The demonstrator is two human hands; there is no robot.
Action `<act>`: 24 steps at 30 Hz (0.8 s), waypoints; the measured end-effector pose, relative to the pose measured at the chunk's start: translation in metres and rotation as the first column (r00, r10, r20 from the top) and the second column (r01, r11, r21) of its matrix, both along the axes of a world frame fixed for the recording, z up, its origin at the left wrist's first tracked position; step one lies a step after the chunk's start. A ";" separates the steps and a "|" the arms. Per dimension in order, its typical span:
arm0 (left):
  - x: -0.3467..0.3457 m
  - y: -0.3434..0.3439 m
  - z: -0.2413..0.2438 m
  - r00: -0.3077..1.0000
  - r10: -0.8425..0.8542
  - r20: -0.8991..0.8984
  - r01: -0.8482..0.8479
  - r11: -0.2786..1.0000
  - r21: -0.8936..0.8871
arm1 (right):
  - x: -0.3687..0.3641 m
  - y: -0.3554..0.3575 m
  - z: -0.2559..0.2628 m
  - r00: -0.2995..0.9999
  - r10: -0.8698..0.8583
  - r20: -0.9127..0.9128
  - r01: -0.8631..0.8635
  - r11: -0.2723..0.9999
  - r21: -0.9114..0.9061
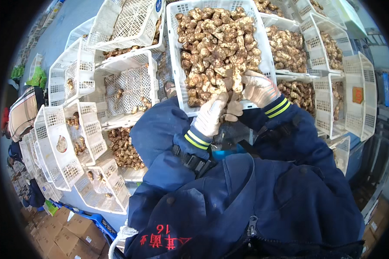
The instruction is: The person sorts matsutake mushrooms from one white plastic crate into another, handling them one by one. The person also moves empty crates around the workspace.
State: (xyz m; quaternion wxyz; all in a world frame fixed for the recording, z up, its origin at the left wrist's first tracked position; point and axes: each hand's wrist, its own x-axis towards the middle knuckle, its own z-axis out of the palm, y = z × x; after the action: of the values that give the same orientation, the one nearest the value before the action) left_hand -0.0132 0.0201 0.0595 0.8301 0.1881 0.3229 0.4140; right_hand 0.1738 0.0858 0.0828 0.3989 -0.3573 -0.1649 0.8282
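Observation:
A white plastic crate heaped with knobbly brown-and-cream mushrooms stands before me, tilted a little. Both my hands wear pale gloves with dirty grey-brown fingers and meet over its near edge. My left hand has its thumb against a pale, stubby mushroom and seems to grip it. Held upright at the fingers of my right hand is a longer mushroom. The fingers of both hands overlap beneath these mushrooms, so their exact grip is partly hidden.
More mushroom crates stand at right and lower left. Nearly empty crates are stacked and tilted at left. Cardboard boxes lie at lower left beside a blue pallet. Other people are at far left, one in a plaid garment.

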 end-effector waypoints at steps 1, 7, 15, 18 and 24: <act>0.000 0.000 0.002 0.995 -0.037 0.093 0.037 0.999 -0.005 | -0.004 -0.008 -0.021 0.993 -0.119 -0.003 0.118 0.986 -0.117; 0.000 -0.009 0.001 0.985 0.048 -0.166 -0.025 0.990 0.136 | -0.013 -0.035 -0.008 0.995 0.046 -0.089 -0.043 0.999 0.032; -0.007 -0.006 0.003 0.920 -0.179 -0.349 0.185 0.983 -0.017 | -0.026 -0.038 -0.008 0.986 -0.165 0.004 0.165 0.986 -0.023; 0.005 -0.011 -0.004 0.938 -0.042 -0.344 0.046 0.999 0.002 | -0.017 -0.035 -0.017 0.953 -0.135 0.272 0.143 0.990 -0.007; 0.008 -0.005 -0.007 0.900 -0.114 -0.420 0.113 0.993 -0.026 | 0.003 -0.026 -0.021 0.923 -0.180 0.341 0.128 0.977 0.171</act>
State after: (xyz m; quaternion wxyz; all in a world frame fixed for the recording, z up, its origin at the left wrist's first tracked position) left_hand -0.0049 0.0148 0.0526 0.7638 0.2906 0.4829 0.3145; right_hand 0.1769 0.0602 0.0615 0.4514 -0.4826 -0.2653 0.7021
